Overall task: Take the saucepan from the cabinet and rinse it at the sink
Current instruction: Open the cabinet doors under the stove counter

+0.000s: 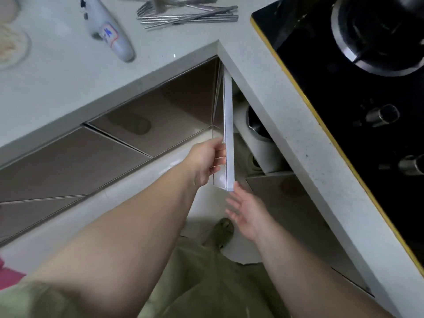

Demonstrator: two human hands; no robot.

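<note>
I look down into the inner corner of an L-shaped white counter. A cabinet door [228,134] under the corner stands swung out, seen edge-on. My left hand [207,162] grips its free edge. My right hand [246,211] hovers open just below the door's lower corner, palm up, touching nothing. Inside the open cabinet a dark metal pot [255,122] shows partly, its rim and dark inside visible under the counter edge; the rest is hidden. No sink is in view.
A black glass hob [344,92] with a burner and two knobs lies on the right counter. Forks and chopsticks [188,14], a white bottle [107,28] and a plate [13,49] lie on the far counter. Brown cabinet fronts [91,152] run left. My foot [223,230] stands below.
</note>
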